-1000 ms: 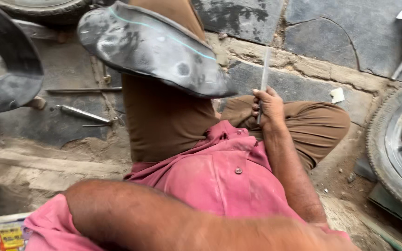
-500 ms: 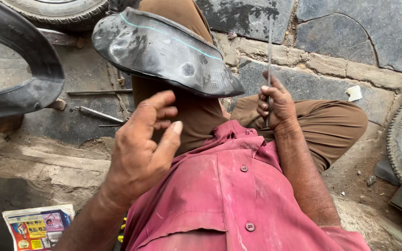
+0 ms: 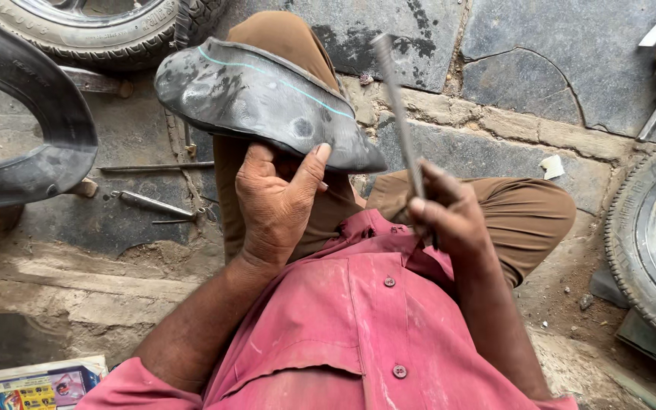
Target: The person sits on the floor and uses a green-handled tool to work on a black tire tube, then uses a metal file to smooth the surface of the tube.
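Fingers of left hand (image 3: 273,203), earlier raised free, now grip inner tube (image 3: 263,102) draped over knee; right hand (image 3: 449,216) pinches metal rod (image 3: 400,114). Colourful printed packet (image 3: 39,383) on floor, bottom-left.

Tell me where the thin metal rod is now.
In the head view, the metal rod stands upright in the right hand, right of the rubber tube draped over the knee.

The thin metal rod (image 3: 398,106) is blurry near its top. The right hand (image 3: 449,216) hides its lower end. The left hand (image 3: 275,201) covers part of the black rubber tube (image 3: 260,99). The tyre (image 3: 651,243) runs off the right edge.
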